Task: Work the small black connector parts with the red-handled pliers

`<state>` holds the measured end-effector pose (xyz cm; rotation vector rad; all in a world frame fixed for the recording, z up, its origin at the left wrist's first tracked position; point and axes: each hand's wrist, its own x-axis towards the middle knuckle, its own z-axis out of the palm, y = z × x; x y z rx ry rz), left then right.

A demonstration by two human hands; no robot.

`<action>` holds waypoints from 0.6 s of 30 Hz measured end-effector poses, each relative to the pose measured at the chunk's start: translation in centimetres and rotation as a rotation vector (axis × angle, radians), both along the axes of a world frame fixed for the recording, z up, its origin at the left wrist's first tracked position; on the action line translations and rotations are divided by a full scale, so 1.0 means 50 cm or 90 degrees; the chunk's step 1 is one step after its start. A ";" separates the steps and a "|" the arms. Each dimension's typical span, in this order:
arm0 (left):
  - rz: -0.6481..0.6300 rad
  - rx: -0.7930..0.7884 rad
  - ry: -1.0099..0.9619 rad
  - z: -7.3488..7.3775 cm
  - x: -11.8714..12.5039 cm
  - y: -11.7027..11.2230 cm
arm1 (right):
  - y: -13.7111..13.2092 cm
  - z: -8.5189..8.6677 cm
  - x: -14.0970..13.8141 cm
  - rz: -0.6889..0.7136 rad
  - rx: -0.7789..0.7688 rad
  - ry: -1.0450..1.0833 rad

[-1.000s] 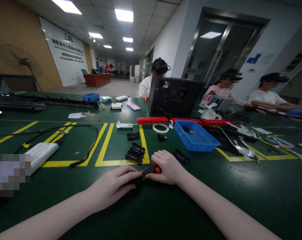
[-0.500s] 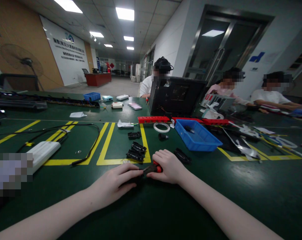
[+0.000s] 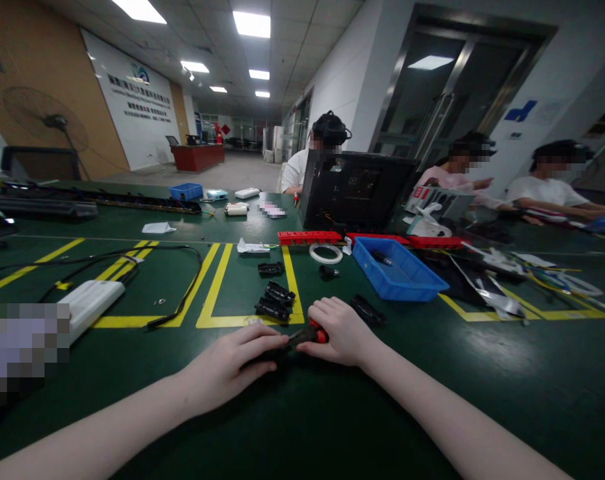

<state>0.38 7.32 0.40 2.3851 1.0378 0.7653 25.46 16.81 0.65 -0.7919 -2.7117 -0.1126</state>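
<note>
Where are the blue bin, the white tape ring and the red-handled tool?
blue bin (image 3: 416,291), head view, on its near wall.
white tape ring (image 3: 313,254), head view, on the ring's left edge.
red-handled tool (image 3: 317,333), head view, on the red handle.

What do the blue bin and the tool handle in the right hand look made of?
Blue bin: likely plastic, given its uniform colour, moulded rim and dull sheen. Tool handle in the right hand: red and black, probably plastic or rubber; too small to tell.

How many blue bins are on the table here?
2. The near blue bin sits just beyond the right hand; the far blue bin stands back left. The black case may hide others.
</note>
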 end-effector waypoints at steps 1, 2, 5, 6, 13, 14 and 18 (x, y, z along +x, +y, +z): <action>0.001 0.002 0.004 0.000 0.000 0.000 | 0.001 -0.001 0.000 0.001 0.002 0.000; 0.002 0.003 0.007 0.001 -0.001 -0.001 | 0.002 -0.002 0.000 0.002 0.003 0.001; 0.003 0.010 0.014 0.000 -0.002 -0.002 | 0.005 -0.004 0.000 0.005 0.006 0.003; 0.004 0.013 0.016 -0.001 -0.002 -0.003 | 0.005 -0.004 0.000 0.006 0.007 0.004; 0.058 0.070 0.056 -0.006 -0.002 -0.001 | 0.004 -0.004 0.000 0.018 0.011 0.004; 0.058 0.080 0.063 -0.005 -0.001 0.000 | 0.003 -0.003 0.001 0.018 0.011 0.003; 0.060 0.110 0.062 -0.006 0.001 0.002 | 0.003 -0.004 0.000 0.012 0.013 -0.002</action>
